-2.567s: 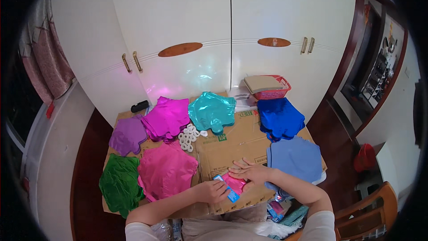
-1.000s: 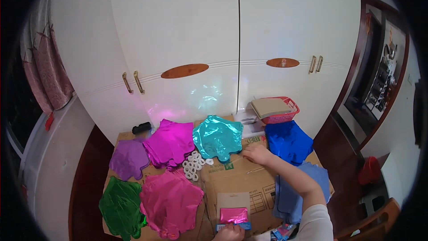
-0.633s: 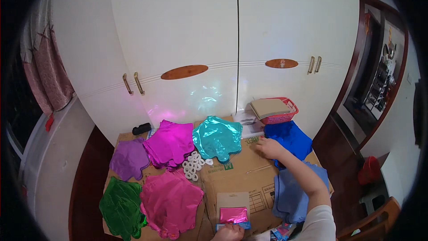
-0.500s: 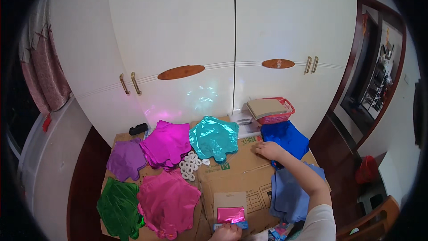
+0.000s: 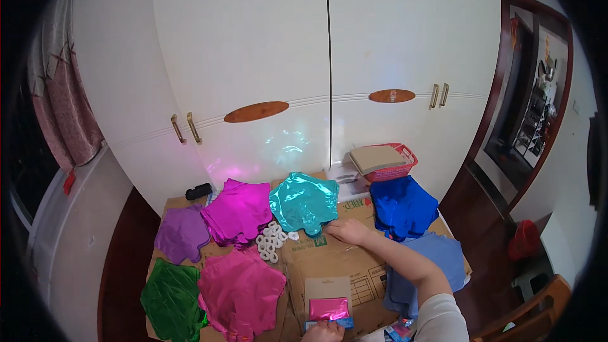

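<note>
Near the table's front edge, my left hand (image 5: 324, 331) is closed on the lower end of a folded pink foil packet (image 5: 329, 308). A brown card (image 5: 327, 285) lies beneath it, and a blue edge shows by my fingers. My right hand (image 5: 347, 231) reaches across the cardboard, fingers extended and nothing seen in them, beside the lower right edge of a stack of shiny teal foil shapes (image 5: 304, 201). Left of my right hand, several white rings (image 5: 271, 240) lie heaped. The royal blue foil stack (image 5: 405, 206) is behind my right forearm; a dull blue stack (image 5: 443, 259) lies partly under it.
Purple (image 5: 182, 234), magenta (image 5: 236, 210), pink (image 5: 240, 291) and green foil stacks (image 5: 171, 297) cover the table's left side. A red basket (image 5: 405, 168) with brown cards on it stands at the back, against the white cabinet (image 5: 240, 44). A black object (image 5: 199, 191) sits back left.
My right hand has moved left, from beside the royal blue stack to the teal stack's edge. My left hand stays at the pink packet. The view has shifted slightly.
</note>
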`<control>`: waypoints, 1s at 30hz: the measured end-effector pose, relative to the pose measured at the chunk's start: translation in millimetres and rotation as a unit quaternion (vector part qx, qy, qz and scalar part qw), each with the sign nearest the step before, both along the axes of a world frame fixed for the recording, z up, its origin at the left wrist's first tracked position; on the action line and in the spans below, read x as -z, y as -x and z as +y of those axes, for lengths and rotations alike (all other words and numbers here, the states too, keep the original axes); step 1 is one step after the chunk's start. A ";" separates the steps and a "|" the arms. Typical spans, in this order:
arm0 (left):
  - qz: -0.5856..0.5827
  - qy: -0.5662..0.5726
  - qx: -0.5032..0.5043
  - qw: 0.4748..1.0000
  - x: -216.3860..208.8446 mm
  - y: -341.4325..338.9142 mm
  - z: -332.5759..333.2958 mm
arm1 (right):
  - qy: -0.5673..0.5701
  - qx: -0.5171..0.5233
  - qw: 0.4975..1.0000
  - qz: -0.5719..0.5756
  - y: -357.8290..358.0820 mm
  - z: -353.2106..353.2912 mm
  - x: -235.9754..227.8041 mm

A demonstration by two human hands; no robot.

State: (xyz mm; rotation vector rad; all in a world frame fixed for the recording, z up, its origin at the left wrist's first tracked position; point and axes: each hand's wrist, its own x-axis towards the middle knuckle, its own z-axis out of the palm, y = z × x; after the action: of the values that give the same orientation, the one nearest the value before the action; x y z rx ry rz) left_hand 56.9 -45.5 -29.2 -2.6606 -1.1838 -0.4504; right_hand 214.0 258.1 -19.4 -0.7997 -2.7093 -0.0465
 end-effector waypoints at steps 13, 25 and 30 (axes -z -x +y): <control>-0.008 0.092 -0.004 0.996 2.0 4.9 0.1 | -0.021 0.191 0.975 -0.115 -49.4 107.1 13.7; 0.051 -0.040 0.032 0.997 -42.8 5.3 7.3 | -0.058 0.239 0.966 0.082 -41.6 -0.1 -10.5; 0.028 -0.024 0.032 0.999 -26.5 15.1 5.5 | -0.026 0.214 0.976 0.025 -30.6 -104.6 -25.8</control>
State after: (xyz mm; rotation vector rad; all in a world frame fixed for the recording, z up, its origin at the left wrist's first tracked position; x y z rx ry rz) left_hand 41.8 -40.0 -2.7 -2.6575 -1.0616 -0.4075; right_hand 244.6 153.4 6.3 -1.3335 -2.4289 -0.1890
